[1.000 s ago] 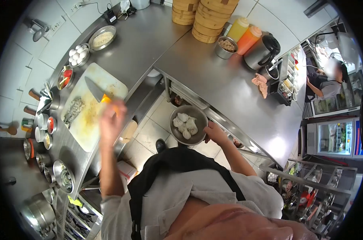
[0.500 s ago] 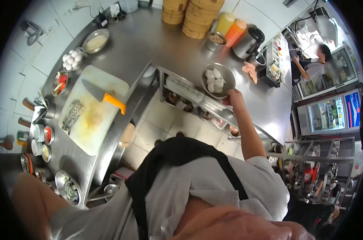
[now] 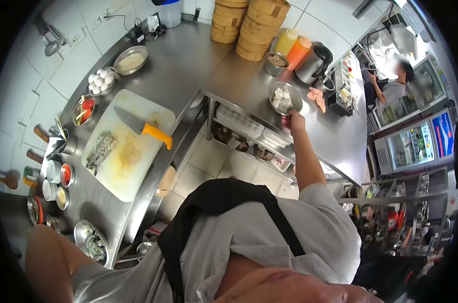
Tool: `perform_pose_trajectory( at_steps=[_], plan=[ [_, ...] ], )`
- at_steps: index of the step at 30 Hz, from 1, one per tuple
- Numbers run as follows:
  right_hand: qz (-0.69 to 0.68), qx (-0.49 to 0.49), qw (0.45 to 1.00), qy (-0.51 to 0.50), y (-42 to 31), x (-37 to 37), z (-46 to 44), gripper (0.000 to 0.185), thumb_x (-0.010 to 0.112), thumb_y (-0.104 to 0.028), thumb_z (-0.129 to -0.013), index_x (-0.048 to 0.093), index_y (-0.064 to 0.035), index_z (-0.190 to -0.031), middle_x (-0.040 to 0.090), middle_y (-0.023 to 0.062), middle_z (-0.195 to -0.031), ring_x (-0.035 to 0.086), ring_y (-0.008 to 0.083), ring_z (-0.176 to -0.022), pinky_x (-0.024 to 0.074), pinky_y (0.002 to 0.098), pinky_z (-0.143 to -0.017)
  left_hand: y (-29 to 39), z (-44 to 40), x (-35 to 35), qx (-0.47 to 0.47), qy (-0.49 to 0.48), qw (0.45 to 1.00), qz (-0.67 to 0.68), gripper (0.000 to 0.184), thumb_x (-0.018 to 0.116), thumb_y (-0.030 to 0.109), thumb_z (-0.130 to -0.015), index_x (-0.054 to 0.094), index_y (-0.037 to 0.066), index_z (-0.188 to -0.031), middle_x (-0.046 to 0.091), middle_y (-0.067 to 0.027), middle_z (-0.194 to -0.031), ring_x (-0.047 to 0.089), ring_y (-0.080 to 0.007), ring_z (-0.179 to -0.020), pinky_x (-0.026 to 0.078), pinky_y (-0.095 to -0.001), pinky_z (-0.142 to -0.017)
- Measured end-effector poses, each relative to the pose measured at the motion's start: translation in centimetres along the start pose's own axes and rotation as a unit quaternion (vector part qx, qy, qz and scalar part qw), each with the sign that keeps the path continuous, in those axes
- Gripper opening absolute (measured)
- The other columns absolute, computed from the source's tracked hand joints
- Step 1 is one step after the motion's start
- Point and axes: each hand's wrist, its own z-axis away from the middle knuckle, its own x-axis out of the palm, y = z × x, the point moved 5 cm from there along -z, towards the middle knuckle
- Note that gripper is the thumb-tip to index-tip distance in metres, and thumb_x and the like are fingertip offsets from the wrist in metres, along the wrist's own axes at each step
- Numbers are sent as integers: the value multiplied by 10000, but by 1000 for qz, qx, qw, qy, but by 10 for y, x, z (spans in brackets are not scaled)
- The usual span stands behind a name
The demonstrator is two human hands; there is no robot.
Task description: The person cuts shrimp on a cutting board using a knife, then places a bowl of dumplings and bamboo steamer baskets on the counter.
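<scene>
My right hand is closed on the near rim of a metal bowl, arm stretched forward. White chunks of a kind I cannot make out lie in the bowl, which is at the front part of the steel counter. Just beyond it are a small metal pot of brownish food and a crumpled pink cloth. Of my left arm only the bent elbow area shows at lower left; its hand is out of sight.
A white cutting board on the left counter carries an orange-handled knife and a grey chopped heap. Bowls of eggs and other food line the wall. Bamboo steamers and a kettle stand behind. Another person is at far right.
The metal bowl has moved away from me and slightly right, further over the counter, with my right hand still on its rim. My view has shifted a little.
</scene>
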Motion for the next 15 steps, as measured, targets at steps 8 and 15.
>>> perform_pose_trajectory(
  at_steps=[8,15],
  plan=[
    [96,-162,961,203,-69,-49,32,554,632,-427,-1000,564,24,-1315,724,151,-849,593,185,-467,436,316,-390,-8,10,-11,4,4,1000,13,439,519,441,-1041,632,128,-1328,678,-30,-1335,618,-159,-1151,405,-386,-1073],
    [220,-431,860,165,-259,40,-6,581,673,-405,-920,628,29,-1304,760,181,-991,731,214,-667,564,343,-659,-22,18,-7,8,4,1000,8,437,509,462,-1042,639,140,-1308,687,-14,-1316,627,-151,-1121,399,-387,-1067]
  ],
)
